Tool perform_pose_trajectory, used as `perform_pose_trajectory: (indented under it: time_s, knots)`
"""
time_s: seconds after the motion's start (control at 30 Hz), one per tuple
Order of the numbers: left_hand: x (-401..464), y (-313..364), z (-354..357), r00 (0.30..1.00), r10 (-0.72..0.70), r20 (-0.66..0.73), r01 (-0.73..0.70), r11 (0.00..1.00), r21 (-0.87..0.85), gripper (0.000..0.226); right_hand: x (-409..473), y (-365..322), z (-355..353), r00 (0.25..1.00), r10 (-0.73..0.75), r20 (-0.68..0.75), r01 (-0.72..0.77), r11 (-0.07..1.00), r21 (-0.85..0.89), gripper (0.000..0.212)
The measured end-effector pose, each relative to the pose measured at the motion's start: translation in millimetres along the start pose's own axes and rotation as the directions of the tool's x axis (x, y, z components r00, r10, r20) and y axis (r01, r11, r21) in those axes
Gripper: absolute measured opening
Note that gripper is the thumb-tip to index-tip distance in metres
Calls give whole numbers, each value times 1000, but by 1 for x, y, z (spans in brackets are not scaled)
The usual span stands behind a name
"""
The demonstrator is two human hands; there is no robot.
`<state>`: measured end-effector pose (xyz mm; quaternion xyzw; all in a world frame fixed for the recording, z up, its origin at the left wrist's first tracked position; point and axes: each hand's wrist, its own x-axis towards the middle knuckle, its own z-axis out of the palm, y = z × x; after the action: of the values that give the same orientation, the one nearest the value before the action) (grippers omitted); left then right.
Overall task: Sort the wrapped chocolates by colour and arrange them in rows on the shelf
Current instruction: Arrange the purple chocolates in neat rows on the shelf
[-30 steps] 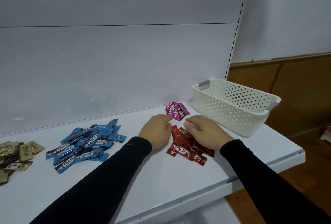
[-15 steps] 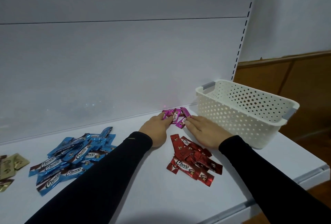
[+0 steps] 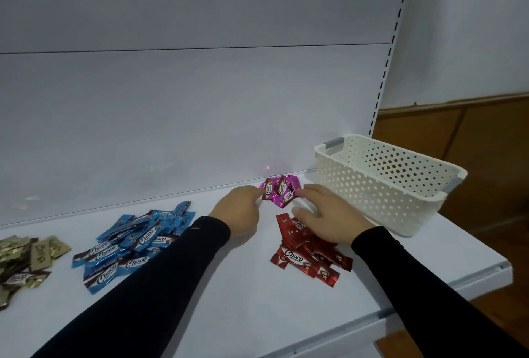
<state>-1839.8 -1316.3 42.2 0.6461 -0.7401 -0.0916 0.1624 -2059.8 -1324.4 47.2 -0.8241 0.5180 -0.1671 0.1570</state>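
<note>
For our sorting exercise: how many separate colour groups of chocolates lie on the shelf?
4. Gold pile at far left, blue pile beside it, red pile under the right hand, pink cluster by the back wall. More may lie beyond the left edge.

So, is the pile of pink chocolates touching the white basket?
Apart. In the head view, a strip of bare white shelf shows between the pink chocolates and the near wall of the white basket.
</note>
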Motion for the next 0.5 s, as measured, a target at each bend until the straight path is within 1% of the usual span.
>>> perform_pose_trajectory:
  time_s: [0.13, 0.2, 0.23, 0.33, 0.37, 0.43, 0.5]
  knots:
    - [-48, -8, -32, 995, -3, -101, 7, 999, 39, 47, -27, -22, -2, 983, -102, -151, 100, 995, -17, 64]
    - [-79, -17, -48, 987, -36, -156, 41, 999, 29, 52, -40, -40, 0, 972, -143, -185, 145, 989, -4, 67]
    - [-94, -23, -56, 982, -55, -179, 61, 998, 29, 56, -46, -50, 1, 969, -162, -186, 166, 986, 4, 71]
    - [-142, -39, -77, 970, -70, -231, 79, 996, 29, 78, -59, -77, 15, 958, -233, -168, 232, 972, -31, 87]
    - [-155, -43, -82, 965, -73, -253, 85, 996, 35, 78, -63, -84, 19, 955, -247, -164, 245, 969, -36, 87]
    - [-190, -53, -97, 948, -106, -301, 135, 988, 77, 76, -72, -108, 25, 944, -290, -157, 287, 957, -42, 81]
    - [-222, -66, -110, 932, -130, -337, 171, 981, 94, 89, -79, -132, 31, 935, -327, -141, 324, 945, -43, 77]
